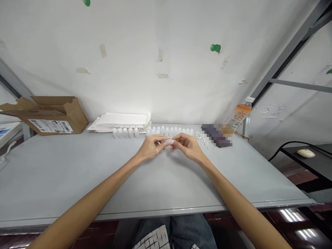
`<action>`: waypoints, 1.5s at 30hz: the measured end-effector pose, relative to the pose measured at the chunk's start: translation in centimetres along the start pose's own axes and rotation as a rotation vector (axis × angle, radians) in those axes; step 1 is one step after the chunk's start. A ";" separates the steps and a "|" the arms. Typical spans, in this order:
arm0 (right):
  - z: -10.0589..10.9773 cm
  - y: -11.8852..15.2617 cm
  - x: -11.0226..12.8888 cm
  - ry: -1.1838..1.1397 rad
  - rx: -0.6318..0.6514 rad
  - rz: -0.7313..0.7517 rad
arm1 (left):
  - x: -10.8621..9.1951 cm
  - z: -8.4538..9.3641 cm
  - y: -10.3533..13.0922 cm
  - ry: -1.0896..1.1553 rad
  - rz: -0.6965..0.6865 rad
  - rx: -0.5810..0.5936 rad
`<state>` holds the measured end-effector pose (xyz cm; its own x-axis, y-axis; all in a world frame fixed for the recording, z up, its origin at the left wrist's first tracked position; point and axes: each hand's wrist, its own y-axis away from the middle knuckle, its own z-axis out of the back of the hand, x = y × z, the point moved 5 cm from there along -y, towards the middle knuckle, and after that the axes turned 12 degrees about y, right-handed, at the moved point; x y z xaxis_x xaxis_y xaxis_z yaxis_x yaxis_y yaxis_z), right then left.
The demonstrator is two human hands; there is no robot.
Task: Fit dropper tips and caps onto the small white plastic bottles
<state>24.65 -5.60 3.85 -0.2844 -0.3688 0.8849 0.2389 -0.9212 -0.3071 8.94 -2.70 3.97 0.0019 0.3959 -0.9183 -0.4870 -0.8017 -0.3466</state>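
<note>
A small translucent white plastic bottle (167,141) lies sideways between my hands, just above the table. My left hand (151,148) is closed around its left part, thumb and fingers pinching it. At its right end, my right hand (188,148) is closed in a pinch; whether a small part is also between those fingertips I cannot tell. Behind my hands stands a row of similar bottles (178,131), partly hidden by my fingers. Further left, several bottles (126,133) with thin pieces on top stand upright. Small white loose pieces (202,139) lie heaped right of my right hand.
The grey table (77,180) meets a white wall. An open cardboard box (59,117) stands at the back left, beside stacked white sheets (124,119). At the back right are a blurred dark item (216,135) and an orange drink bottle (242,112). A mouse (306,153) lies on a black stand.
</note>
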 end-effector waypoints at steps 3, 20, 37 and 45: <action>0.0 0.0 -0.4 -0.008 -0.012 -0.016 | -0.1 0.1 0.0 -0.056 -0.053 -0.027; 0.2 -0.3 0.0 -0.076 -0.100 -0.081 | -0.7 0.1 0.2 -0.205 -0.222 -0.061; -0.4 0.1 -0.1 0.010 -0.032 -0.017 | -0.3 0.6 -0.3 0.142 0.084 0.054; -0.3 0.0 -0.4 -0.069 -0.059 -0.062 | -0.2 0.6 -0.2 0.007 -0.025 0.047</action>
<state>24.49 -5.50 3.42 -0.2316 -0.3031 0.9244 0.1672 -0.9485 -0.2691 8.55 -2.34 4.32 0.0203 0.4121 -0.9109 -0.5276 -0.7695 -0.3599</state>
